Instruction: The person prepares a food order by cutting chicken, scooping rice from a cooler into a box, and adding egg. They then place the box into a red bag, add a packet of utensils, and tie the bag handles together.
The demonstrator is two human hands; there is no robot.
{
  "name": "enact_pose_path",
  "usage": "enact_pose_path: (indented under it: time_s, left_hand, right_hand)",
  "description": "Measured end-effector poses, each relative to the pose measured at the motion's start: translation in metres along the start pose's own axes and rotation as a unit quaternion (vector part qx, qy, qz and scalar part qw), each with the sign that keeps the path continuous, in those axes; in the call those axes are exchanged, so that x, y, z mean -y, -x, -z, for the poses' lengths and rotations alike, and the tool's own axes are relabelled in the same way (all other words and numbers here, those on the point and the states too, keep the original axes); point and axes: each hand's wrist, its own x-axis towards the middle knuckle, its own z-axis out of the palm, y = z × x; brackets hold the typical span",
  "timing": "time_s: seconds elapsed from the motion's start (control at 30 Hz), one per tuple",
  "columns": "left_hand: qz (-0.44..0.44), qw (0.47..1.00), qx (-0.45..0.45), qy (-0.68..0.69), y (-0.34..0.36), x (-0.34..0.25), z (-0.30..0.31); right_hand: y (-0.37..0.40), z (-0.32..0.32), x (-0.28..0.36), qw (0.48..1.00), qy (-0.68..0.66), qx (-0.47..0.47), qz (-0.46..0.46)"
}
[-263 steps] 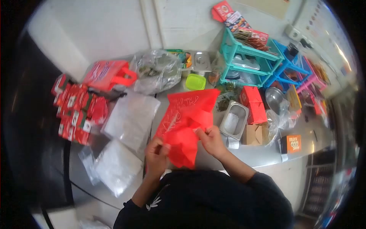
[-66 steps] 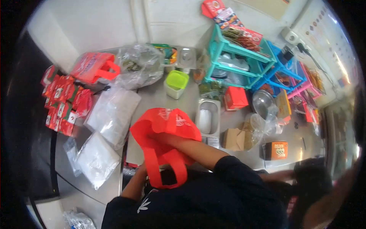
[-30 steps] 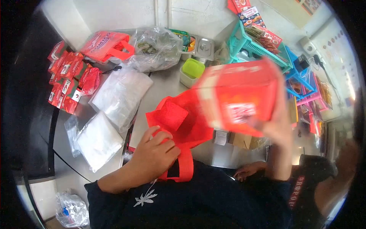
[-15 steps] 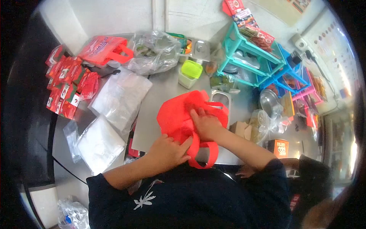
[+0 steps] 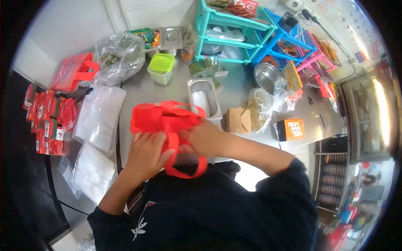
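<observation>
A red fabric carry bag (image 5: 147,118) with loop handles lies at the near edge of the metal counter (image 5: 136,93), its mouth spread apart. My left hand (image 5: 144,155) grips the near left rim of the bag, fingers curled over the fabric. At the right side of the bag, my right hand (image 5: 201,140) has its fingers closed on the fabric by a handle; the fingertips are partly hidden and a little blurred. One handle loop hangs over the counter's edge toward my body.
Beyond the bag stand a steel tray (image 5: 215,100) and a green-lidded tub (image 5: 161,69). To the right are a brown box (image 5: 238,120), an orange-black box (image 5: 290,129) and teal stacked baskets (image 5: 234,19). Clear plastic bags (image 5: 98,117) and red boxes (image 5: 46,121) lie left.
My view has turned toward the right. My right hand has come out of the bag's mouth to its right side, and the bag is spread wider. The person at the right is out of view.
</observation>
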Motion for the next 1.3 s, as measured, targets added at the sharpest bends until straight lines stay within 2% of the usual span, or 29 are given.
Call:
enact_pose_path:
  time_s: [0.07,0.1,0.2,0.27,0.3,0.37,0.4,0.43,0.47,0.5,0.57,0.63,0.7,0.73,0.77,0.8,0.83,0.87,0.93,0.97,1.03,1.07,1.13,1.17,1.23,1.27,1.3]
  left_hand:
    - [0.071,0.99,0.107,-0.052,-0.001,0.001,0.01]
    - [0.041,0.995,0.046,-0.077,0.002,0.006,0.004]
    - [0.071,0.991,0.087,-0.072,0.01,0.009,0.013]
    - [0.058,0.994,0.054,-0.077,0.013,0.001,0.019]
    - [0.08,0.993,0.057,-0.06,0.013,-0.006,0.024]
    - [0.103,0.991,0.064,-0.047,0.009,-0.024,0.038]
    - [0.084,0.996,0.04,-0.004,0.002,-0.038,0.044]
    - [0.066,0.997,0.015,0.04,-0.005,-0.051,0.047]
    - [0.045,0.986,0.035,0.157,-0.01,-0.062,0.047]
    - [0.025,0.961,0.054,0.271,-0.016,-0.073,0.045]
    - [0.01,0.842,0.165,0.514,-0.039,-0.091,0.03]
    - [0.038,0.74,0.211,0.638,-0.055,-0.093,-0.03]
    - [0.142,0.705,0.232,0.655,-0.061,-0.08,-0.095]
    - [0.206,0.71,0.249,0.626,-0.059,-0.067,-0.129]
    - [0.246,0.76,0.205,0.566,-0.053,-0.056,-0.167]
    - [0.278,0.79,0.186,0.514,-0.046,-0.046,-0.202]
    - [0.308,0.816,0.166,0.46,-0.042,-0.037,-0.227]
    - [0.312,0.814,0.169,0.46,-0.041,-0.032,-0.242]
    - [0.264,0.803,0.123,0.521,-0.041,-0.027,-0.258]
    - [0.266,0.802,0.123,0.521,-0.041,-0.03,-0.264]
    - [0.305,0.78,0.028,0.545,-0.048,-0.036,-0.271]
    - [0.305,0.78,0.026,0.545,-0.048,-0.036,-0.272]
    - [0.281,0.836,0.035,0.47,-0.045,-0.035,-0.274]
    - [0.283,0.835,0.034,0.47,-0.044,-0.036,-0.275]
    - [0.349,0.784,0.034,0.513,-0.041,-0.038,-0.276]
    - [0.351,0.783,0.033,0.512,-0.042,-0.039,-0.272]
    - [0.345,0.815,0.049,0.463,-0.041,-0.04,-0.269]
  right_hand:
    - [0.04,-0.015,-0.016,0.992,0.097,-0.068,0.042]
    - [0.053,-0.012,-0.024,0.992,0.095,-0.067,0.044]
    - [0.083,-0.001,-0.056,0.991,0.028,-0.114,0.056]
    - [0.091,-0.004,-0.09,0.978,-0.095,-0.186,-0.004]
    - [0.091,-0.015,-0.101,0.978,-0.097,-0.184,0.0]
    - [0.08,-0.053,-0.127,0.969,0.001,-0.219,-0.116]
    - [0.073,-0.075,-0.139,0.969,-0.002,-0.219,-0.113]
    - [0.065,-0.097,-0.152,0.971,0.081,-0.175,-0.143]
    - [0.059,-0.111,-0.161,0.963,0.164,-0.13,-0.169]
    - [0.052,-0.115,-0.167,0.965,0.162,-0.13,-0.163]
    - [0.038,-0.117,-0.18,0.96,0.175,-0.123,-0.18]
    - [0.04,-0.114,-0.181,0.963,0.161,-0.118,-0.18]
    - [0.042,-0.109,-0.182,0.965,0.146,-0.115,-0.184]
    - [0.039,-0.105,-0.184,0.965,0.096,-0.191,-0.149]
    - [0.035,-0.1,-0.186,0.956,0.046,-0.266,-0.114]
    - [0.031,-0.09,-0.185,0.957,0.041,-0.264,-0.112]
    - [0.025,-0.077,-0.18,0.946,-0.128,-0.268,-0.129]
    - [0.016,-0.069,-0.177,0.908,-0.292,-0.264,-0.143]
    - [-0.012,-0.078,-0.173,0.91,-0.266,-0.28,-0.154]
    - [-0.024,-0.083,-0.174,0.91,-0.235,-0.299,-0.165]
    - [-0.037,-0.085,-0.181,0.899,-0.277,-0.305,-0.15]
    - [-0.041,-0.084,-0.183,0.886,-0.318,-0.31,-0.135]
    - [-0.044,-0.086,-0.185,0.883,-0.326,-0.313,-0.126]
    - [-0.046,-0.087,-0.186,0.88,-0.334,-0.317,-0.119]
    - [-0.051,-0.089,-0.186,0.876,-0.343,-0.315,-0.129]
    - [-0.053,-0.091,-0.186,0.871,-0.351,-0.314,-0.141]
    - [-0.057,-0.092,-0.189,0.871,-0.353,-0.312,-0.139]
